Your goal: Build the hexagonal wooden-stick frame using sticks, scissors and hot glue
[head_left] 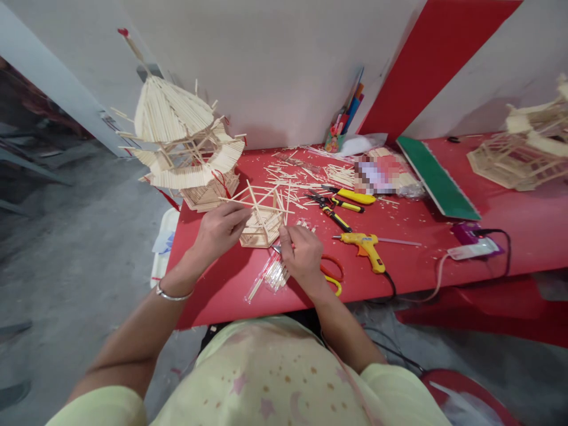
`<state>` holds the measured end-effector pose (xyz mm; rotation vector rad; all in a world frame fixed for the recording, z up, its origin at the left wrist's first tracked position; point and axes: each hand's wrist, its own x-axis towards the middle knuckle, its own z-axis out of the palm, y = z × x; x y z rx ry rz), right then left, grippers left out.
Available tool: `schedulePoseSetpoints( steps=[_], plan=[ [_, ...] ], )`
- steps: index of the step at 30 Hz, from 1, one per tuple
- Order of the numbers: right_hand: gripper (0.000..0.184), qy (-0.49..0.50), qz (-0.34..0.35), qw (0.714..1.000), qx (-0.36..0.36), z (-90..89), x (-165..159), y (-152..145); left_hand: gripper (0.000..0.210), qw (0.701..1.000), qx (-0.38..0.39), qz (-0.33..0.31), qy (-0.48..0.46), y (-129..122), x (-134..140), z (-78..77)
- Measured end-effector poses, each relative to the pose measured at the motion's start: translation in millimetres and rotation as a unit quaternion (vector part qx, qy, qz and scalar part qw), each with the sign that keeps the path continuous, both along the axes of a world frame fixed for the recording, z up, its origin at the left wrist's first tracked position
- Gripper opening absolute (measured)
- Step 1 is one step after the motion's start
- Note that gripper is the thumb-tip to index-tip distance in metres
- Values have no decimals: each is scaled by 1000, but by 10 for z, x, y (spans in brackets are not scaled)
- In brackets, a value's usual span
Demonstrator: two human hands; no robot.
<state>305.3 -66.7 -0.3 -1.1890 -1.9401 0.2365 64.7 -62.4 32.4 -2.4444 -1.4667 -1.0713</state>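
Observation:
A small model frame of thin wooden sticks (257,238) stands near the front edge of the red table, with bare sticks spreading out like roof spokes at its top. My left hand (222,229) is closed at its left side, thumb and fingers pinched on the frame's upper sticks. At the right corner, my right hand (304,251) has its thumb and curled fingers closed on the frame; the exact contact is partly hidden. Under that hand lies a clear plastic bag of sticks (274,275). Scissors with red and yellow handles (332,275) are partly covered by it.
A larger stick pagoda (177,118) stands behind on the left. Loose sticks (341,174), yellow-black pliers (335,218), a yellow glue gun (366,245) with a cord, and a green board (439,177) lie rightward. Another stick model (515,163) stands far right.

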Motion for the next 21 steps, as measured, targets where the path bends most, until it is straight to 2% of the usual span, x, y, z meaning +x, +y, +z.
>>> schedulePoseSetpoints(
  steps=[6, 12, 16, 21],
  plan=[
    [32, 21, 3, 1000, -17, -25, 2, 35, 21, 997, 17, 11, -74, -108, 47, -15],
    [26, 21, 1, 999, -32, -136, 8, 90, 14, 971, 92, 128, -178, -314, 28, -58],
    [24, 12, -28, 998, -58, -154, 50, 176, 12, 941, 116, 208, -241, -478, -96, -204],
    [28, 7, -22, 995, -95, -199, 50, 297, 21, 908, 38, 256, -329, -610, -176, -503]
  ],
)
